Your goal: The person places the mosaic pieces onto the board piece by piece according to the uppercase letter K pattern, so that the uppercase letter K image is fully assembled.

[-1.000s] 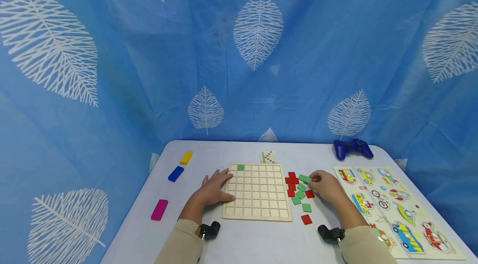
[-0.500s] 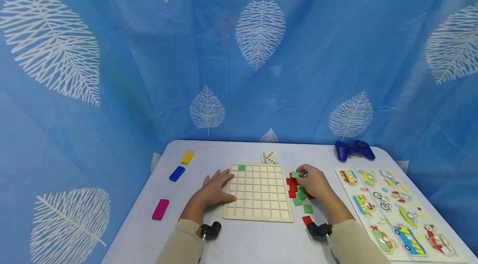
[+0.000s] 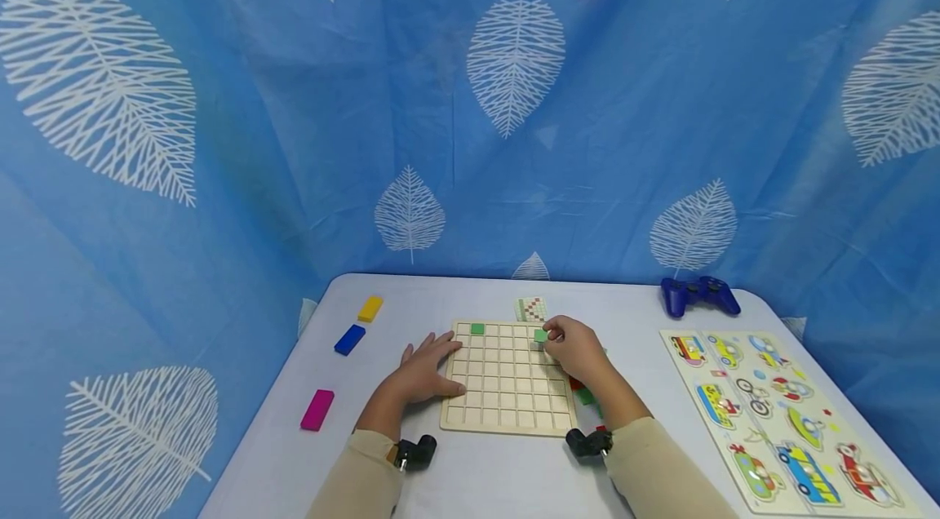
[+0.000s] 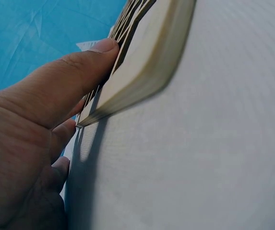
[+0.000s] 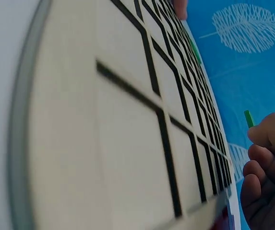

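Fingers (image 5: 259, 155) of the right hand (image 3: 578, 347) curl and pinch a green square (image 3: 540, 335) above the wooden board (image 3: 503, 401), near its far right corner. The left hand (image 3: 420, 372) lies with fingers spread loose, its thumb and a fingertip touching the board's left edge.

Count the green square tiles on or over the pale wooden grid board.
2: one green tile on the board, toward its far left corner; another green tile pinched by the right hand, which may hide more.
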`<state>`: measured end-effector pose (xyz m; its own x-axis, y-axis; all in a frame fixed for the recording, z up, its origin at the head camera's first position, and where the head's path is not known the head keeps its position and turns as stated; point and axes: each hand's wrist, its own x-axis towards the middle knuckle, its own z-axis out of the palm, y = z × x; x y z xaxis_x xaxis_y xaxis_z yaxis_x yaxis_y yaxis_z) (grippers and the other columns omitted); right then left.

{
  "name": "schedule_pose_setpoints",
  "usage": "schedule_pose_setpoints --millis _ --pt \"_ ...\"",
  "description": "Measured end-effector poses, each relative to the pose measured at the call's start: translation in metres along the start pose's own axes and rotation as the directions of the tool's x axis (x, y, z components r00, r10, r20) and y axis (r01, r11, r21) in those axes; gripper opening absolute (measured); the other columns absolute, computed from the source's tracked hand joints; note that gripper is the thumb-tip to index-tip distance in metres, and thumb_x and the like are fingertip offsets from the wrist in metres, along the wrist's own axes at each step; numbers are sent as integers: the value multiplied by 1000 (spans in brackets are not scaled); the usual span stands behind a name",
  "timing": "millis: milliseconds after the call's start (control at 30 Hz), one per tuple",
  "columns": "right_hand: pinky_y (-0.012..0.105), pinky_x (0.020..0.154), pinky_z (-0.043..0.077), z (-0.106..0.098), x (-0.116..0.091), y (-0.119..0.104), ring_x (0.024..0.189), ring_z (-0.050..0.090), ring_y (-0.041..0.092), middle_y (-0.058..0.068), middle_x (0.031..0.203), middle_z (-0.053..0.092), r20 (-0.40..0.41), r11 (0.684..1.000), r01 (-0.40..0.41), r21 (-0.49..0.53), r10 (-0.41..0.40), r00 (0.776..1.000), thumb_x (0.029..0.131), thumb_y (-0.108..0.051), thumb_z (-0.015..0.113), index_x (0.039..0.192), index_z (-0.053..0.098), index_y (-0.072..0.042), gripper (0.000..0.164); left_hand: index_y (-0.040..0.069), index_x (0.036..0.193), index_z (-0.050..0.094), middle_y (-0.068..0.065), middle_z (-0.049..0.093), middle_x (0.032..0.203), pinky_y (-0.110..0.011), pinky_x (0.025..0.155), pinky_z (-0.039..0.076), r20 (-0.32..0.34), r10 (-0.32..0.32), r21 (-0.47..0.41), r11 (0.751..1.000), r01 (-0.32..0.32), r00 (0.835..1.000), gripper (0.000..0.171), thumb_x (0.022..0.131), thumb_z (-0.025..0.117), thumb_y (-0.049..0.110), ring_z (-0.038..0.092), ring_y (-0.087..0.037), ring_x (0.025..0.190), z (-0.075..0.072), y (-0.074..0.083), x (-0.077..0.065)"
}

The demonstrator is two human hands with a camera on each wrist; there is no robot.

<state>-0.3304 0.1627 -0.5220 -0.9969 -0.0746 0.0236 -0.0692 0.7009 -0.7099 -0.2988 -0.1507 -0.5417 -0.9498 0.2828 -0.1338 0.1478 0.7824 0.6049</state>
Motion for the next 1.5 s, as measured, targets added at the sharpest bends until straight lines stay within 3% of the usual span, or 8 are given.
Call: schedule_pose_setpoints --millis 300,767,1100,1500 --pt "37 81 54 23 1 -12 92 62 17 2 99 67 -5 997 71 12 -71 997 94 -8 70 120 70 -7 27 25 156 50 2 29 173 -64 129 -2 -1 -4 1 1000 4 1000 90 79 90 48 11 -32 164 0 0 0" --pt "35 78 54 49 3 -37 88 59 17 2 96 64 4 994 84 74 -85 996 94 -7 72 116 70 -7 22 23 157 49 -1 29 173 -66 128 0 5 -3 16 1000 3 1000 90 80 89 49 13 -34 163 0 -1 0" --pt "36 78 53 73 5 -59 84 59 16 -1 94 65 54 990 62 127 -69 996 95 -12 74 116 71 -11 22 23 157 49 -1 29 173 -67 128 0 17 -1 23 1000 1 1000 90 81 88 50 12 -35 163 -1 0 1" --pt "34 75 51 92 14 -64 81 59 15 -1 91 65 34 990 17 141 -22 999 95 -11 73 117 73 -12 22 24 157 49 1 28 173 -65 128 -1 21 -21 32 999 20 1000 90 80 88 50 11 -34 163 -5 1 3"
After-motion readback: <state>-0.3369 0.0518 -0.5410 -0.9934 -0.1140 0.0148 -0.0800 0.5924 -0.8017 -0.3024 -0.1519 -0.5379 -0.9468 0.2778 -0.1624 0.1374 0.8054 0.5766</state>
